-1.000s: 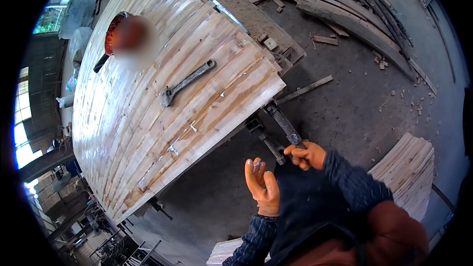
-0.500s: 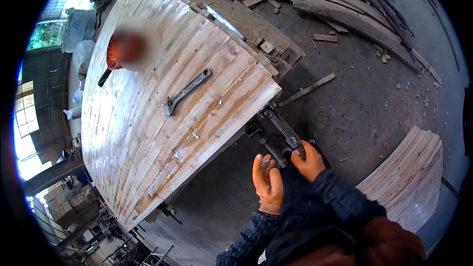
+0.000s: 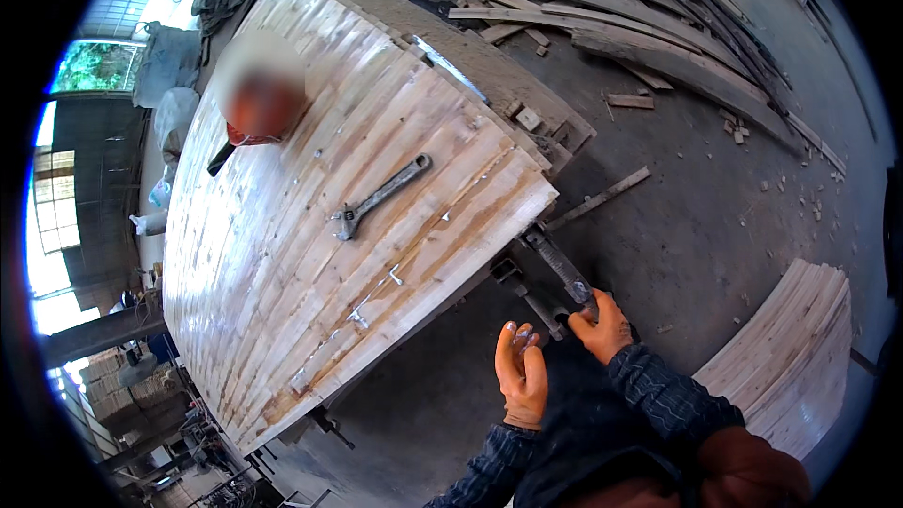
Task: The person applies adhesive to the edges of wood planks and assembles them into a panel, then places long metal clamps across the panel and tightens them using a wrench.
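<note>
My right hand (image 3: 605, 327), in an orange glove, is closed around the near end of a threaded clamp screw (image 3: 562, 266) that juts from under the corner of a large glued wooden panel (image 3: 442, 226). Left of it, my left hand (image 3: 522, 376) is raised palm-up and empty, its gloved fingers loosely curled and apart, with whitish smears on the fingertips. Between the hands and the panel edge a second clamp rod (image 3: 539, 309) sticks out. An adjustable wrench (image 3: 381, 196) lies on the panel, next to streaks of white glue along a seam.
A partly blurred orange-red object (image 3: 263, 113) with a black handle rests on the panel. Long boards (image 3: 677, 61) lie on the floor at far right. Another wooden panel (image 3: 785, 348) is at near right. A loose wood strip (image 3: 602, 196) lies beyond the clamp.
The whole view has shifted, so the panel and wrench appear slightly lower and further right. My right hand stays on the clamp screw; my left hand remains raised and empty.
</note>
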Tool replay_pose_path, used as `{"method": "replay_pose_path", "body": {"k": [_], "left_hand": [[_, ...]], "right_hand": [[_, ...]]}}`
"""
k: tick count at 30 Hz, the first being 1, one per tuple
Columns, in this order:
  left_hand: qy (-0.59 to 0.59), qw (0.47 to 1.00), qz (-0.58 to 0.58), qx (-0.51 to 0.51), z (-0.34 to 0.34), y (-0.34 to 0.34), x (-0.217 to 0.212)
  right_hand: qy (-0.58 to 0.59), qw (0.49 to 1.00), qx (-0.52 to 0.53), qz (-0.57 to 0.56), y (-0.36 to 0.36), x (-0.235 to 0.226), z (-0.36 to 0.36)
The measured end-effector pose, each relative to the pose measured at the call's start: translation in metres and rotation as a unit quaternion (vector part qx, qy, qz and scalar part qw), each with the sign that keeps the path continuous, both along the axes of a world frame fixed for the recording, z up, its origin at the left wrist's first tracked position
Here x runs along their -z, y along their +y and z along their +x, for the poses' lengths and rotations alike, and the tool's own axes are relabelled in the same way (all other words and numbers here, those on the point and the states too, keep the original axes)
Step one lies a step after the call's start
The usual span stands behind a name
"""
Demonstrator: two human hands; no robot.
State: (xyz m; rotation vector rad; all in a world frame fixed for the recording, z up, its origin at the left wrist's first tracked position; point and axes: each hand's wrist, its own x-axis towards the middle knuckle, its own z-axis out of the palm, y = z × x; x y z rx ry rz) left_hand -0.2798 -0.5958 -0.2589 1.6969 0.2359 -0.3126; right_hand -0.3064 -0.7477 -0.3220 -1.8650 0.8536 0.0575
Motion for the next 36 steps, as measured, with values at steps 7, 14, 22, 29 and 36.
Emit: {"method": "replay_pose_path", "body": {"k": [7,14,22,29,36], "left_hand": [[0.011,1.0,0.003,0.003,-0.005,0.02,0.018],[0.006,1.0,-0.018,0.013,0.0,0.019,-0.011],[0.036,0.999,-0.023,0.0,-0.02,0.029,0.024],[0.003,0.998,-0.061,0.018,-0.014,0.017,-0.001],[0.017,0.999,-0.043,0.016,-0.021,0.029,0.014]], "right_hand": [[0.156,0.801,-0.118,0.566,-0.064,0.01,0.019],[0.082,0.985,-0.005,0.154,-0.011,0.002,0.002],[0.155,0.851,-0.045,0.499,-0.05,0.001,0.019],[0.067,0.964,0.025,0.255,-0.014,-0.012,0.008],[0.059,0.95,-0.002,0.307,-0.022,0.027,0.0]]}}
